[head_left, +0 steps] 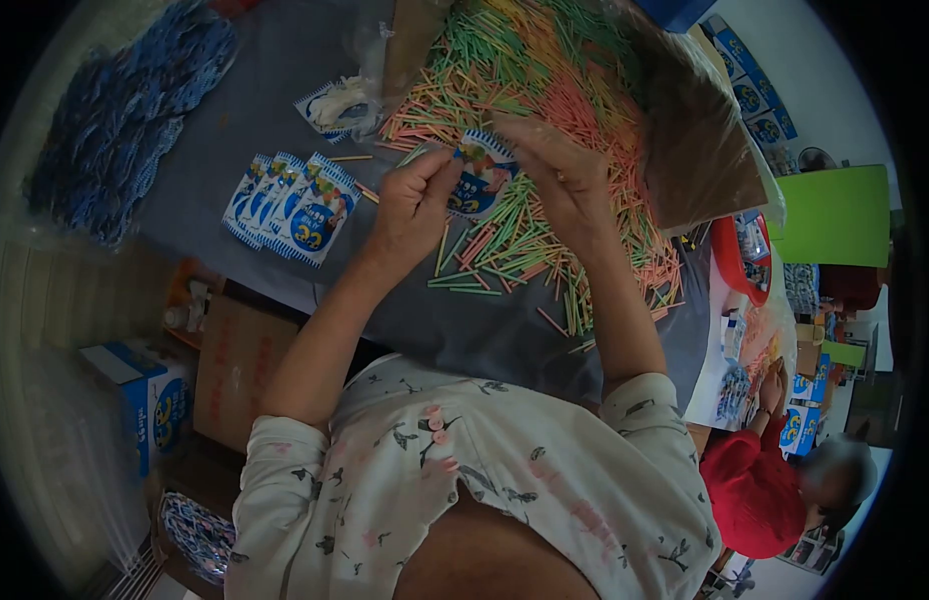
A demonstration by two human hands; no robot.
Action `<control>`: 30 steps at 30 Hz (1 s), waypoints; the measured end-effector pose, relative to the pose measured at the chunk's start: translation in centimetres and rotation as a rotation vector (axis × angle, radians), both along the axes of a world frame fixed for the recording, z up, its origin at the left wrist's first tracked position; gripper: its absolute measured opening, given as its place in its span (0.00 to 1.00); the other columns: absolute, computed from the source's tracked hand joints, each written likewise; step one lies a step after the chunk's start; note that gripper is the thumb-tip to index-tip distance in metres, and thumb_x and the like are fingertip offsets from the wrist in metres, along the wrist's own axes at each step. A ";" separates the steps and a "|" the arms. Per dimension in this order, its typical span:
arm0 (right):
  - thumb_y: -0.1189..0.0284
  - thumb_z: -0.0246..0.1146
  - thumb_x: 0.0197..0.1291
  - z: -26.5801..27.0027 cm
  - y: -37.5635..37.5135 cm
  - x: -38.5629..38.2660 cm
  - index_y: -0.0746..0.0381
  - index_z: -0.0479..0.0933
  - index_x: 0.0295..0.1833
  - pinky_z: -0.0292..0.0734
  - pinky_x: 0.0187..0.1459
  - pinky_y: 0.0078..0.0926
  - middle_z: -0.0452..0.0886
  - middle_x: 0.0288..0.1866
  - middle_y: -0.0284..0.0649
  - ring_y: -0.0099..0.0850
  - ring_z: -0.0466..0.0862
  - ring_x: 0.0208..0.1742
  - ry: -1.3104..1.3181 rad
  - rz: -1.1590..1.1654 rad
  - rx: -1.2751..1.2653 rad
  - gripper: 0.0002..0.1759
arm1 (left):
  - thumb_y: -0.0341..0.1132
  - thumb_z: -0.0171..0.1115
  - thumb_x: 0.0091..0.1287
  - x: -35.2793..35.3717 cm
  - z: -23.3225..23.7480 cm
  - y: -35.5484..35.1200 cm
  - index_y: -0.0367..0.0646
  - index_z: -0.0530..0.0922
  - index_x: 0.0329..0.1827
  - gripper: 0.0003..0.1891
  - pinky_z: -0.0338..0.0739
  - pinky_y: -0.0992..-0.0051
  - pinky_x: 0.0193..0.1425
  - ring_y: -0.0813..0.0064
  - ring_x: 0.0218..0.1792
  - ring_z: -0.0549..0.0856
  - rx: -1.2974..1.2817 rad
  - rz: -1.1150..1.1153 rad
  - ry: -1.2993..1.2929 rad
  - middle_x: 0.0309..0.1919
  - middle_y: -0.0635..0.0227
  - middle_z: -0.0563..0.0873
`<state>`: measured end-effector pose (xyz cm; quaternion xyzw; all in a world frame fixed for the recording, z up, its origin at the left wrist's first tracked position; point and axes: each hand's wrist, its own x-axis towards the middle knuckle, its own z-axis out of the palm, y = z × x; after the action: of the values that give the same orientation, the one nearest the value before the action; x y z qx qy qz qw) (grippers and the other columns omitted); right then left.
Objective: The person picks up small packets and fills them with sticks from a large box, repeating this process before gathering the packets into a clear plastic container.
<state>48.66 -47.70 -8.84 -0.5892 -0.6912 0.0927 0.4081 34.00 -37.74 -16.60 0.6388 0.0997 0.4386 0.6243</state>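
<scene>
My left hand is closed on the left edge of a small blue-and-white printed packet, with thumb and fingers pinched together. At the packet's right side is my right hand, its fingers stretched out and the thumb near the packet's edge. I cannot make out anything in that hand. Under and beyond both hands spreads a large heap of thin green, yellow, orange and pink sticks. To the left, several similar packets lie overlapped in a row on the dark grey table cover.
A pile of blue packets lies far left. Clear plastic on another packet sits beyond the row. A cardboard flap borders the heap; a red basket stands right. A person in red works at the right. Boxes stand below left.
</scene>
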 end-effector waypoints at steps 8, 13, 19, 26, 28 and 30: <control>0.85 0.59 0.64 -2.4 -0.3 -0.4 0.63 0.80 0.57 0.80 0.47 0.25 0.87 0.47 0.45 0.28 0.87 0.46 0.211 -0.114 0.170 0.17 | 0.25 0.57 0.73 -1.2 -1.1 0.2 0.32 0.79 0.43 0.05 0.71 0.79 0.34 0.86 0.31 0.75 0.064 0.031 0.036 0.29 0.69 0.81; 0.84 0.59 0.66 -2.4 0.1 -2.3 0.67 0.80 0.55 0.79 0.49 0.23 0.87 0.46 0.42 0.25 0.85 0.47 0.438 -0.125 0.234 0.14 | 0.23 0.59 0.70 -1.0 -1.2 -0.4 0.31 0.79 0.44 0.04 0.72 0.78 0.33 0.79 0.28 0.77 0.181 0.145 0.015 0.27 0.63 0.81; 0.82 0.62 0.65 -3.5 0.8 -2.1 0.66 0.82 0.49 0.78 0.46 0.21 0.87 0.46 0.42 0.23 0.84 0.44 0.505 -0.094 0.283 0.09 | 0.30 0.55 0.76 -1.6 -1.6 0.0 0.33 0.81 0.50 0.10 0.75 0.82 0.38 0.88 0.34 0.78 0.187 0.113 0.092 0.33 0.73 0.85; 0.80 0.64 0.63 -4.1 0.3 -3.6 0.66 0.82 0.48 0.78 0.49 0.23 0.84 0.50 0.41 0.26 0.83 0.47 0.392 -0.083 0.090 0.09 | 0.25 0.58 0.72 -2.4 -0.2 -0.5 0.32 0.79 0.43 0.04 0.71 0.81 0.34 0.86 0.30 0.75 -0.076 0.106 -0.023 0.27 0.65 0.80; 0.83 0.65 0.61 -5.2 0.2 -2.2 0.67 0.81 0.48 0.78 0.48 0.23 0.83 0.48 0.40 0.27 0.83 0.47 0.379 -0.034 0.045 0.10 | 0.25 0.61 0.69 -3.1 -0.9 -0.2 0.32 0.80 0.46 0.06 0.74 0.77 0.38 0.80 0.32 0.79 -0.001 0.063 0.073 0.30 0.63 0.82; 0.85 0.65 0.58 -5.6 0.1 -1.9 0.67 0.81 0.47 0.78 0.46 0.24 0.83 0.45 0.39 0.27 0.83 0.45 0.384 0.012 0.031 0.11 | 0.24 0.63 0.67 -4.4 0.1 -0.7 0.33 0.80 0.46 0.08 0.75 0.74 0.40 0.75 0.34 0.80 0.121 0.062 0.105 0.33 0.61 0.83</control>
<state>46.80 -47.63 -14.42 -0.5502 -0.6054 0.1953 0.5410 29.61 -38.39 -16.49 0.6938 0.1254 0.4291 0.5646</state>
